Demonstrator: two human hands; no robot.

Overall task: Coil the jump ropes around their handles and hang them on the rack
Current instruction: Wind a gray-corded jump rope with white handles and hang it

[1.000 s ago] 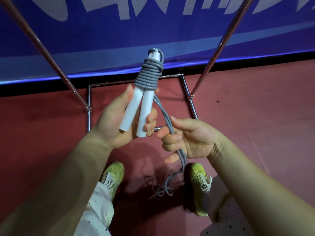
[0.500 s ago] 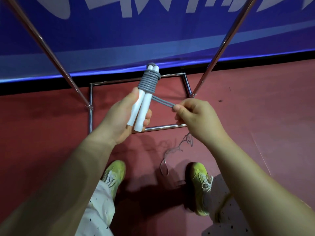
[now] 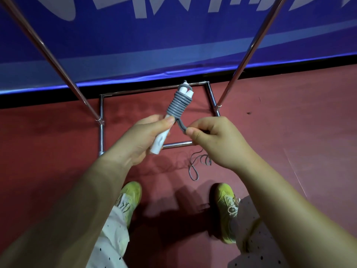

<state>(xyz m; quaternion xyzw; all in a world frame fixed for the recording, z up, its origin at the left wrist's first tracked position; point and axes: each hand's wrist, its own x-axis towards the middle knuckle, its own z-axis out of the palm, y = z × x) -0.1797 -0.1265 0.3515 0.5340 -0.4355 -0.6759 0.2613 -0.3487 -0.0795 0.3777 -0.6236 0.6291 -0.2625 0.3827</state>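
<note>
My left hand [image 3: 139,138] grips the two white handles [image 3: 160,142] of a jump rope, held together and pointing away from me. Grey rope coils [image 3: 177,105] wrap several times round the handles' far half. My right hand [image 3: 210,140] pinches the grey rope strand [image 3: 181,126] just below the coils, close to my left thumb. The loose end of the rope [image 3: 195,167] hangs below my right hand and lies looped on the red floor. The rack's chrome base frame [image 3: 101,132] stands on the floor right behind the handles.
Two slanted chrome rack poles [image 3: 58,68] [image 3: 249,53] rise left and right of my hands. A blue banner [image 3: 173,41] runs along the back. My two yellow-green shoes [image 3: 129,198] [image 3: 226,209] stand on the red floor below.
My right hand swung up from below the handles and in close to the coils, pulling the strand short. The loose rope on the floor grew shorter. The handles shifted slightly.
</note>
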